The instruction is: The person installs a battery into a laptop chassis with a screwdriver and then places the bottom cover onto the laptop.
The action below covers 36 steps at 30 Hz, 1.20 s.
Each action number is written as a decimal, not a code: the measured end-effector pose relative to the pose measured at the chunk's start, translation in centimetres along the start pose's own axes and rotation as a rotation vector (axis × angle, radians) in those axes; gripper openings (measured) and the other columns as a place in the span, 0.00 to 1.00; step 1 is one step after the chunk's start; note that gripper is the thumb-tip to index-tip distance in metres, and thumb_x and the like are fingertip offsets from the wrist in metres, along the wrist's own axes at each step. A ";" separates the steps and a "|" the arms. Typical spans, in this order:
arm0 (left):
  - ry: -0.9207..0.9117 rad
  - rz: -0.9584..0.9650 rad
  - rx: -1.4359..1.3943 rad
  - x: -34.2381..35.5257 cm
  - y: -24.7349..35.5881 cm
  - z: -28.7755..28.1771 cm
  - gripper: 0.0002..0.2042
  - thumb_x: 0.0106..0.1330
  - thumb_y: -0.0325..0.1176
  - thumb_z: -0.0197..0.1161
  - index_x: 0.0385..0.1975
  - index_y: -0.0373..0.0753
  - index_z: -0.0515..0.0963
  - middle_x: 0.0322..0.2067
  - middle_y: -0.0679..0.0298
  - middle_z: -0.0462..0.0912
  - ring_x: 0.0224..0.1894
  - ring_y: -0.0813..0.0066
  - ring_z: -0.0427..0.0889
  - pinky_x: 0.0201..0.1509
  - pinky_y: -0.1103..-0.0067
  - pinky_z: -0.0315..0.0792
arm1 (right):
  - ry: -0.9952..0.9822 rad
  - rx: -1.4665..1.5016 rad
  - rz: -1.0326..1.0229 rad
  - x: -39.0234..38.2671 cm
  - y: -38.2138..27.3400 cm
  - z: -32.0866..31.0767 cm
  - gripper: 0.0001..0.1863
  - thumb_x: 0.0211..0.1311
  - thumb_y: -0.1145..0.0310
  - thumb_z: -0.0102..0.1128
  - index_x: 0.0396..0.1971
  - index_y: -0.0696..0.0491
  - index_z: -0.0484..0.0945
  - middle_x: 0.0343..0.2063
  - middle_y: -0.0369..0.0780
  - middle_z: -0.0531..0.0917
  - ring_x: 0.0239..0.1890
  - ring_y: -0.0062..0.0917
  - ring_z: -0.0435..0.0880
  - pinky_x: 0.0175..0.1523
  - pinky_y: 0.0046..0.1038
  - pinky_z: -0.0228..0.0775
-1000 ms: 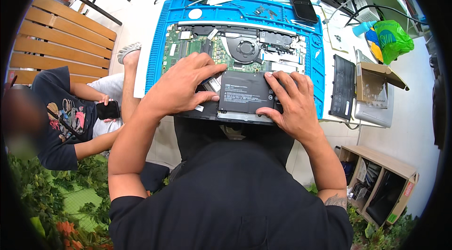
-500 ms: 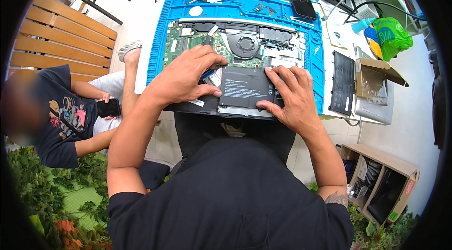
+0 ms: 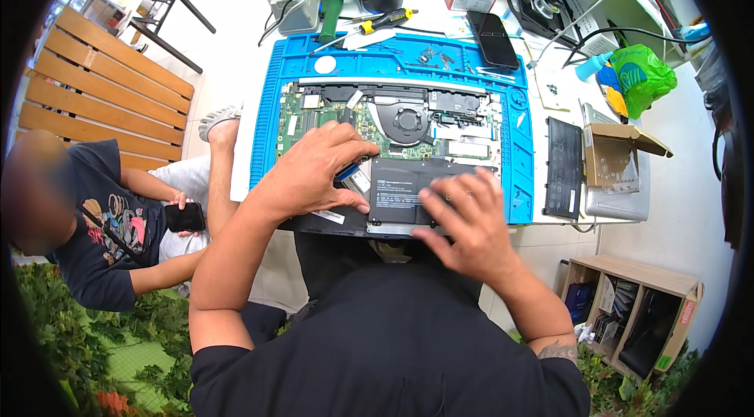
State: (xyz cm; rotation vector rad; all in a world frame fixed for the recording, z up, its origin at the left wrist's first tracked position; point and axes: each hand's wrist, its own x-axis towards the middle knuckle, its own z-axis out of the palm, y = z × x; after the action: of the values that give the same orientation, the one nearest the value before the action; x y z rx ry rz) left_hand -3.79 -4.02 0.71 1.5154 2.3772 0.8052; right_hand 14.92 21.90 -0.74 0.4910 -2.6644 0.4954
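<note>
An opened laptop point(image 3: 309, 115) lies on a blue mat point(image 3: 265, 142), its green circuit board and black fan point(image 3: 405, 125) exposed. A flat black battery point(image 3: 397, 177) sits along its front half. My left hand point(image 3: 318, 170) grips the left end of that battery, thumb at the lower corner and index finger at the upper one. My right hand point(image 3: 463, 224), smeared by motion, is over the battery's right part with its fingers apart.
A second black battery point(image 3: 561, 170) and an open cardboard box point(image 3: 620, 138) lie right of the mat. Behind are screwdrivers point(image 3: 385, 20), a phone point(image 3: 491, 40) and a green bag point(image 3: 640, 79). A seated person point(image 3: 133, 228) holding a phone is at left, near a slatted wooden bench point(image 3: 102, 79).
My right hand has left the battery's upper right edge and moved leftward and down across it. My left hand stays at the left end. The whole bench appears lower in the picture.
</note>
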 end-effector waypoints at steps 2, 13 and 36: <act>0.004 0.016 -0.006 0.3 -0.3 0.1 0.39 0.46 0.51 0.88 0.59 0.43 0.84 0.49 0.60 0.82 0.56 0.54 0.81 0.63 0.63 0.75 | -0.014 0.047 -0.035 -0.2 -1.6 0.9 0.27 0.57 0.58 0.82 0.55 0.54 0.87 0.52 0.38 0.84 0.58 0.36 0.80 0.72 0.52 0.64; 0.011 0.088 -0.033 1.1 -0.9 0.0 0.39 0.40 0.51 0.90 0.53 0.41 0.84 0.45 0.59 0.81 0.51 0.52 0.80 0.58 0.63 0.74 | 0.047 0.123 -0.042 0.3 -3.4 4.3 0.22 0.56 0.63 0.82 0.50 0.54 0.89 0.46 0.36 0.84 0.52 0.32 0.82 0.65 0.45 0.67; -0.090 0.111 -0.032 2.3 -1.9 0.0 0.25 0.56 0.42 0.83 0.51 0.39 0.82 0.43 0.61 0.81 0.48 0.57 0.80 0.56 0.64 0.75 | 0.207 -0.006 -0.158 -1.1 -3.3 6.6 0.17 0.57 0.62 0.81 0.45 0.50 0.90 0.44 0.31 0.84 0.48 0.27 0.83 0.62 0.42 0.67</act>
State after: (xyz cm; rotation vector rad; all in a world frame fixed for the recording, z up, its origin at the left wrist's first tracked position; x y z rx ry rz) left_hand -6.30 -2.62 -0.09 1.6472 2.2230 0.7771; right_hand 15.22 16.63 -5.99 0.6077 -2.4072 0.4641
